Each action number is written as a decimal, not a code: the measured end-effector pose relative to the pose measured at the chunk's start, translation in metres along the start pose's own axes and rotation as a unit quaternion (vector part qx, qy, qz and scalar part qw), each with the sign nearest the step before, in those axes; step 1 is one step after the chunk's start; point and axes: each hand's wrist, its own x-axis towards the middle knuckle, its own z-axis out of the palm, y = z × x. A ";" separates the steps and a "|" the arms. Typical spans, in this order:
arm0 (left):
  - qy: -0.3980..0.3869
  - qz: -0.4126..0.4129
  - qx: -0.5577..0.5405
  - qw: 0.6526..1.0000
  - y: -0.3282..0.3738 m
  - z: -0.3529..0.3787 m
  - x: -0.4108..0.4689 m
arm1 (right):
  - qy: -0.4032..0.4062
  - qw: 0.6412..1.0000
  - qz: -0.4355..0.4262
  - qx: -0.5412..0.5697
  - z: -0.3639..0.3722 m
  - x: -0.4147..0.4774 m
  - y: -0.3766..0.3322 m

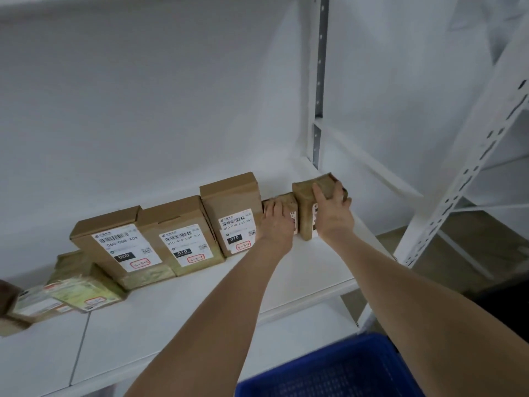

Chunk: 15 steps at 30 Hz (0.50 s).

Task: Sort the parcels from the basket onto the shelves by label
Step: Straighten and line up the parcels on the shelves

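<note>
the tape-wrapped parcel [307,193] is grasped by the right hand [332,213], fingers curled over its top & far side. it is held upright at the right end of the row, w/ its bottom edge at or just above the white shelf [200,305]; contact can't be confirmed. the left hand [274,224] is laid over a smaller brown parcel [283,200] just left of it. whether that one is gripped or only steadied can't be told, as the fingers are blurred. to the left, three cardboard boxes are stood leaning against the back wall: an 010 box [232,202] touching the small parcel, a second 010 box [177,222] & an 060 box [106,227], each w/ a barcode label & a handwritten code in a red frame. further left, flat taped packets [83,287] are lain on the shelf. the blue basket [329,368] is seen at the bottom edge; no parcel shows in the part visible, but most of it is out of frame. judged from this, the task is well along: approx. seven parcels are shelved & the eighth is being set in. what is left is prob. the seating & release of this parcel, plus whatever the basket may hold unseen.
</note>
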 end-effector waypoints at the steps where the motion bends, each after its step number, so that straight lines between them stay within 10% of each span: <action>1: 0.001 0.000 -0.001 1.000 0.000 0.000 0.001 | -0.001 1.000 0.000 0.002 0.002 0.002 -0.002; 15: -0.032 0.006 -0.033 0.999 -0.005 -0.011 -0.007 | -0.029 0.997 -0.016 -0.071 -0.005 -0.009 -0.003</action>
